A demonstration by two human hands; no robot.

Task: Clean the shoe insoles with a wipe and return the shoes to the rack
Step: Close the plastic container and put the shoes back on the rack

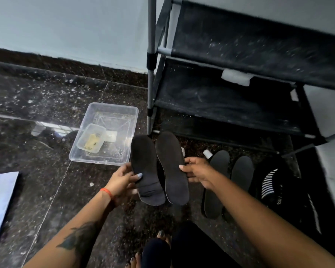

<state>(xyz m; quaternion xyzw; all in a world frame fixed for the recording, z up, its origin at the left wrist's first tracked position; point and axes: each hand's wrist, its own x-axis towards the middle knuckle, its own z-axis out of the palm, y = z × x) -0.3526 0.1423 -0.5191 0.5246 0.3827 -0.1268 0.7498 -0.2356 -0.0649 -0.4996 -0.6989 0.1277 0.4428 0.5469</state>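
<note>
My left hand (124, 180) grips one dark insole (146, 171); my right hand (196, 172) grips the second insole (171, 167). Both are held side by side above the floor, long axes pointing away from me toward the rack (240, 55), with no wipe in view

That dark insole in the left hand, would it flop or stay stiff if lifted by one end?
The insole looks thin and flat, so probably light. The left hand grips it at one edge and it stays straight, so likely semi-stiff. The matte surface suggests little slip.
</note>
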